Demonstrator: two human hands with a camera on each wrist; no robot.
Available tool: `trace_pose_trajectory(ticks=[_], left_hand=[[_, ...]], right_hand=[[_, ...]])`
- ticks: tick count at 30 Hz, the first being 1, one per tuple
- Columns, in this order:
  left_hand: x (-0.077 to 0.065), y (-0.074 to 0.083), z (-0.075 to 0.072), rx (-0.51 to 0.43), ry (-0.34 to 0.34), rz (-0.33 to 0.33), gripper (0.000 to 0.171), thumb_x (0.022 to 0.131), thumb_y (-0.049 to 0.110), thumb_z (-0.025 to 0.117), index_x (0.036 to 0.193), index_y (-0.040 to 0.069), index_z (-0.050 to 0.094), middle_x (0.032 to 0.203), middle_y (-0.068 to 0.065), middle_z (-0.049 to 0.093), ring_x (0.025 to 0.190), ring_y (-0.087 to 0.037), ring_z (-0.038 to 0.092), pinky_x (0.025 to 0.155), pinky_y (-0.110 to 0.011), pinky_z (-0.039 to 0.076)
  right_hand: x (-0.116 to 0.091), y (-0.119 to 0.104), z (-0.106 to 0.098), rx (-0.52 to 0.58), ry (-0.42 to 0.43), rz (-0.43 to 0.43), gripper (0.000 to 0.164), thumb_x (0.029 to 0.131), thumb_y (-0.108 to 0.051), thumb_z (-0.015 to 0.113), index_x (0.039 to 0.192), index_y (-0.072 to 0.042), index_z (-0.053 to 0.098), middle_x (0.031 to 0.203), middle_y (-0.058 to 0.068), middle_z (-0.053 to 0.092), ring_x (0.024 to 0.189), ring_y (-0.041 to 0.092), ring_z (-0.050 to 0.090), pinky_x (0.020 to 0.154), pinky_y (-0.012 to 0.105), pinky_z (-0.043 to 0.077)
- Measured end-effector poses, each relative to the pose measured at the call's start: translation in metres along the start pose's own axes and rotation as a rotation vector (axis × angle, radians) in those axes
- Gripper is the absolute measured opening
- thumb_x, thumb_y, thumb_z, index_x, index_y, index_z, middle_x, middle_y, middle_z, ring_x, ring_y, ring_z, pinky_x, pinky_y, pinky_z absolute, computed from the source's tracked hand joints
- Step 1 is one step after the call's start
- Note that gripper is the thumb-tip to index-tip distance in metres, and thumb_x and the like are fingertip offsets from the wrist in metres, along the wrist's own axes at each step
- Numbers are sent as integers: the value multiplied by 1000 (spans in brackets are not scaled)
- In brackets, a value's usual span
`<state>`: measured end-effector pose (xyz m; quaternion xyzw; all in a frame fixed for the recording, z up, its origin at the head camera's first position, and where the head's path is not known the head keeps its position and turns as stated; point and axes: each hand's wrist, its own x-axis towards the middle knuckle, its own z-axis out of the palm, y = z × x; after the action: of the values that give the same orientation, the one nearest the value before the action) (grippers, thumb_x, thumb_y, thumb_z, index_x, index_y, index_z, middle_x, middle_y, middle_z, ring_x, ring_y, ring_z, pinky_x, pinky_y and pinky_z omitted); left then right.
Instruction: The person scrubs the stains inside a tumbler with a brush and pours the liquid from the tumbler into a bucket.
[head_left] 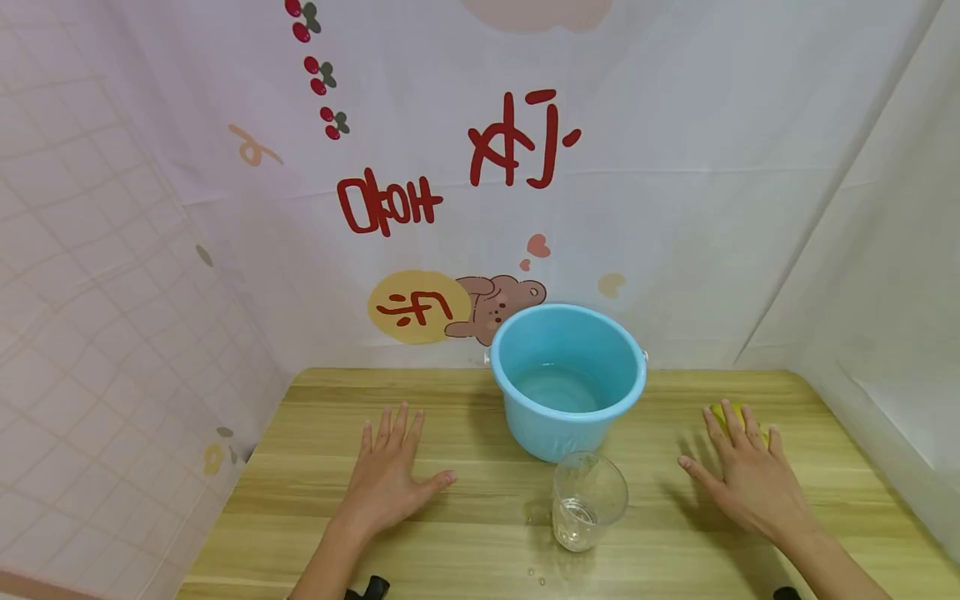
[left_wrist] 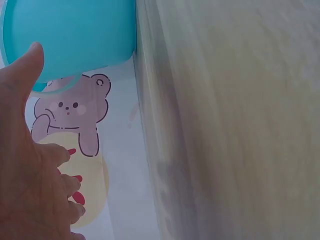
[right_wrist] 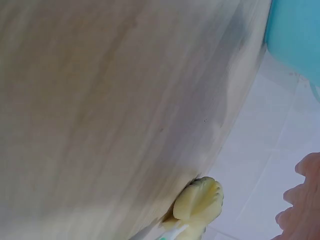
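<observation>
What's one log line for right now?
left hand: spread, empty | right hand: spread, empty | bucket: water inside | glass: upright, near bucket | yellow thing: near right hand

Printed cherries (head_left: pixel 318 86) and a bear (head_left: pixel 502 302) adorn white cloth (head_left: pixel 690 208)

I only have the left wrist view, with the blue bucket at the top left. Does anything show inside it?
Observer: Yes, the head view looks into the bucket and shows clear liquid at the bottom.
Operator: Is anything standing near it?
Observer: A clear glass stands upright on the person's side of it, seen in the head view.
Operator: And what's the right hand doing?
Observer: It holds nothing; the right wrist view shows a gap between its fingers and a yellow bundle on the table.
</observation>
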<state>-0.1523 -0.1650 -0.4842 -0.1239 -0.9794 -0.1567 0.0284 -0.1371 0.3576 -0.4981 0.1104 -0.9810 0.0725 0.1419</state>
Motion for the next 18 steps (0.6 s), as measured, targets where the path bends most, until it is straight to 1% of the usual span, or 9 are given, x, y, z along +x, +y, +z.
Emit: trace_pose_trajectory(ticks=[4, 7, 9, 11, 14, 16, 18], left_hand=[[0, 3, 2, 1, 0, 9, 108, 90, 76, 64, 166, 8, 28, 172, -17, 8, 159, -39, 0, 124, -66, 2], [-1, 8, 2, -18, -3, 17, 108, 89, 75, 65, 166, 9, 28, 172, -17, 8, 159, -39, 1, 124, -65, 1], [-1, 11, 3, -31, 0, 27, 108, 89, 75, 66, 165, 9, 29, 172, -18, 10, 159, -40, 3, 125, -64, 1], [-1, 15, 3, -36, 4, 40, 108, 88, 77, 65, 165, 9, 30, 172, -18, 12, 159, -40, 5, 125, -64, 2], [-2, 21, 3, -38, 6, 66, 109, 88, 79, 63, 166, 10, 30, 173, -18, 12, 159, -38, 6, 125, -63, 4], [-1, 26, 3, -48, 10, 82, 108, 88, 77, 64, 166, 11, 30, 173, -18, 13, 159, -37, 7, 125, -63, 6], [-1, 30, 3, -76, 14, 94, 106, 88, 73, 68, 165, 10, 31, 173, -18, 14, 159, -37, 8, 125, -63, 6]], right_hand=[[-2, 1, -1, 2, 0, 0, 90, 102, -55, 60, 163, 1, 27, 167, 32, 15, 154, 55, 6, 119, 71, -7], [-4, 3, -1, 6, -2, 6, 90, 102, -55, 61, 163, 1, 27, 168, 32, 13, 154, 54, 4, 119, 68, -12], [-5, 4, -2, 9, 1, 11, 89, 102, -55, 61, 163, 1, 28, 167, 33, 14, 154, 54, 4, 119, 68, -13], [-6, 5, -3, 16, 6, 16, 89, 102, -55, 61, 162, 2, 30, 166, 34, 15, 154, 54, 3, 119, 69, -11], [-8, 8, -5, 14, 13, 25, 89, 101, -55, 63, 159, 5, 33, 165, 36, 18, 154, 54, 3, 118, 74, -5], [-10, 10, -6, 8, 10, 35, 90, 101, -55, 63, 158, 7, 34, 164, 37, 18, 154, 54, 2, 117, 76, -3], [-12, 12, -7, 2, 4, 44, 91, 101, -56, 62, 158, 8, 34, 165, 37, 16, 154, 54, 2, 117, 77, -2]])
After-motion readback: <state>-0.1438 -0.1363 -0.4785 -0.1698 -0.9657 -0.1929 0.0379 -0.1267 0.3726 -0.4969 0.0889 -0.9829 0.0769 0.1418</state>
